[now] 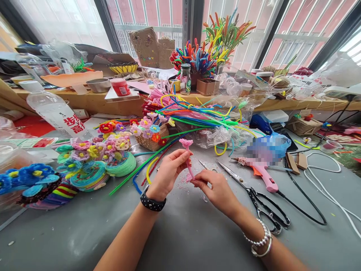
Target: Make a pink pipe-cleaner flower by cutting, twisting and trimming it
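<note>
My left hand (168,171) pinches the upper stem of a pink pipe-cleaner flower (186,143) and holds it upright over the grey table (180,237). My right hand (216,190) grips the lower end of the same stem with closed fingers. The flower's folded pink head sticks up above my left fingers. Pink fluff lies on the table under my hands. A black watch band is on my left wrist and beaded bracelets are on my right.
Black-handled scissors (255,195) and a pink glue gun (261,175) lie right of my hands. Loose pipe cleaners (194,113) are piled behind, beside a wicker basket of flowers (150,137). Finished flower pieces (93,158) and a plastic bottle (58,113) sit left.
</note>
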Demonstrator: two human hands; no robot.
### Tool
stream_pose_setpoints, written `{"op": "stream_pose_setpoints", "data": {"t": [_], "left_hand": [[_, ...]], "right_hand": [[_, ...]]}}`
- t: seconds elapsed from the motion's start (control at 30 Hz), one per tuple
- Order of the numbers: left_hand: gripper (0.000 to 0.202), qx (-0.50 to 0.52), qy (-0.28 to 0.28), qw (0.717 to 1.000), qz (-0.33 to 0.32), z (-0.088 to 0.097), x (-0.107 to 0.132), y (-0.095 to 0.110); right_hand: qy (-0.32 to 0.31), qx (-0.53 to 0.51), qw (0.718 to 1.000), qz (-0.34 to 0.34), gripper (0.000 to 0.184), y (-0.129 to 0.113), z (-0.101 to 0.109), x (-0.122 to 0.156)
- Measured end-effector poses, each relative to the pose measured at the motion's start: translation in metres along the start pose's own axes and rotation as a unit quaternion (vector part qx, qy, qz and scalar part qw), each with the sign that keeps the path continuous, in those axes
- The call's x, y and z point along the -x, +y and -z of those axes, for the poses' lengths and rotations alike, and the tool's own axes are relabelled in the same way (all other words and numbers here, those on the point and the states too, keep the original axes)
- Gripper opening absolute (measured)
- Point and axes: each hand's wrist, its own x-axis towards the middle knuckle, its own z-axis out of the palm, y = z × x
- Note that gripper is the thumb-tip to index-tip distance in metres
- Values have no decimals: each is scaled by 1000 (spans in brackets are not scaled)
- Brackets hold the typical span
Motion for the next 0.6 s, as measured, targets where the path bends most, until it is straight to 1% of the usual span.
{"op": "stream_pose_setpoints", "data": {"t": [0.07, 0.13, 0.17, 0.2, 0.23, 0.27, 0.3, 0.33, 0.37, 0.4, 0.43, 0.47, 0.5, 0.6], "left_hand": [[16, -31, -3, 999, -26, 1, 0, 4], [16, -85, 19, 994, -69, 7, 0, 11], [17, -128, 46, 986, -91, 12, -1, 15], [17, -184, 90, 972, -116, 17, -2, 19], [18, -252, 143, 946, -142, 24, -3, 23], [21, -337, 205, 904, -166, 30, -3, 27], [22, -431, 248, 851, -171, 36, -4, 30], [24, -522, 280, 790, -160, 42, -4, 33], [25, -593, 297, 737, -131, 46, -3, 34], [26, -647, 300, 694, -93, 50, -3, 35], [27, -688, 295, 661, -50, 52, -3, 35], [28, -719, 283, 635, -12, 54, -2, 34], [28, -741, 267, 615, 21, 55, -2, 33], [26, -782, 214, 580, 74, 55, -1, 28]], "right_hand": [[16, 2, 1000, -3, 16, 0, -1, 0], [36, -1, 999, -7, 15, 1, 0, 1], [45, 0, 999, -9, 16, 1, 1, 2], [52, 3, 999, -11, 16, 1, 2, 2], [55, 9, 998, -12, 17, 1, 3, 2], [55, 15, 998, -11, 18, 1, 4, 3], [51, 23, 998, -10, 18, 1, 4, 3], [47, 30, 998, -8, 19, 2, 5, 3], [42, 36, 998, -6, 19, 2, 4, 3], [40, 40, 998, -4, 19, 2, 4, 3], [37, 45, 998, -2, 19, 3, 3, 3], [35, 49, 998, 0, 19, 3, 3, 3], [33, 52, 998, 1, 19, 3, 2, 3], [27, 63, 998, 4, 19, 4, 1, 3]]}}
